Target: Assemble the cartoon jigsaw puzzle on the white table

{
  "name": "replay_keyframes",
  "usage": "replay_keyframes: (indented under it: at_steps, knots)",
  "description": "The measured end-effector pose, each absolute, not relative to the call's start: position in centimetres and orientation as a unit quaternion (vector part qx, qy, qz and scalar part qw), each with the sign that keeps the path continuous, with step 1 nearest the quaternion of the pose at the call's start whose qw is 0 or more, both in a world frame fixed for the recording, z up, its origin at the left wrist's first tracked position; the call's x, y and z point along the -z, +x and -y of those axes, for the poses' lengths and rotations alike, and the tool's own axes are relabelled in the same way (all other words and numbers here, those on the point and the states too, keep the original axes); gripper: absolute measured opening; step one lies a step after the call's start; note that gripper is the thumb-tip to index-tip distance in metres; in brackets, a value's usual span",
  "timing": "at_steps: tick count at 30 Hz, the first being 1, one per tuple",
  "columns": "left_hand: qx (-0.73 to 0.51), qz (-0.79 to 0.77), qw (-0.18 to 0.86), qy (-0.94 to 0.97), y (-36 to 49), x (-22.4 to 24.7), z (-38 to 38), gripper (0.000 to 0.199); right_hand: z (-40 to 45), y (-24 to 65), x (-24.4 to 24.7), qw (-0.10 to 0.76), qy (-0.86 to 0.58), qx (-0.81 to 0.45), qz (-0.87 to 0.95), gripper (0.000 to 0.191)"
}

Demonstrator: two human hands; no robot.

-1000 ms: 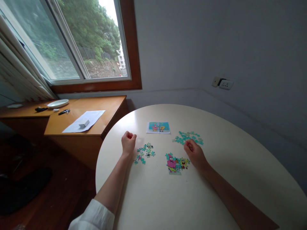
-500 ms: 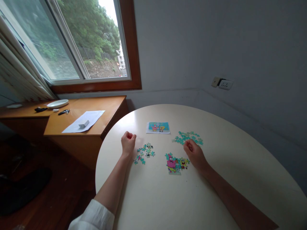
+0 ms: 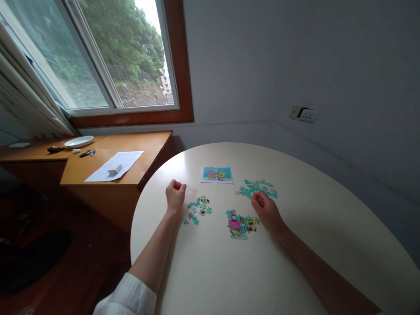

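Note:
My left hand (image 3: 176,193) rests on the table in a loose fist, with no object visible in it. Just to its right lies a scatter of loose jigsaw pieces (image 3: 198,206), some with dark and pink bits of print. My right hand (image 3: 263,206), also curled into a fist, shows nothing in its fingers. It sits at the near edge of a pile of teal puzzle pieces (image 3: 252,189), hiding part of it. Between the hands is a partly joined puzzle (image 3: 238,227) with a pink starfish and a yellow sponge character. A small picture card (image 3: 216,175) of the same characters lies behind.
The round cream table (image 3: 210,271) holds all of the puzzle things. At left stands a wooden desk (image 3: 108,143) with a white plate (image 3: 79,141), a sheet of paper (image 3: 129,161) and a small grey-white block (image 3: 114,169). A wall socket (image 3: 309,115) is at right.

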State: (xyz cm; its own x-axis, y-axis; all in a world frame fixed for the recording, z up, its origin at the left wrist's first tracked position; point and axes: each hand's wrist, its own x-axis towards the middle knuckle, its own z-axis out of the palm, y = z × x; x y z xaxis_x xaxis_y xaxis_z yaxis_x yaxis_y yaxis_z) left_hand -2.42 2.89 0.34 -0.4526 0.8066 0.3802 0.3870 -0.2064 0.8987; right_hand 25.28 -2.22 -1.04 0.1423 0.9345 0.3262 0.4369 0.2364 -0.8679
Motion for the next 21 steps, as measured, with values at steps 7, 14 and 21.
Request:
replay_keyframes:
  at_steps: [7,14,21]
  knots:
    - [-0.599,-0.606,0.175,0.493,-2.4,-0.5,-2.8,0.019,2.3,25.2,0.9,0.504,-0.569,-0.241,0.604,0.02]
    - [-0.585,-0.623,0.171,0.491,-2.8,0.2,-3.2,0.018,2.1,25.3,1.1,0.509,-0.564,-0.244,0.602,0.02]
    - [-0.565,-0.632,0.19,0.495,-3.2,1.0,-3.3,0.019,2.0,25.3,1.1,0.519,-0.561,-0.27,0.585,0.021]
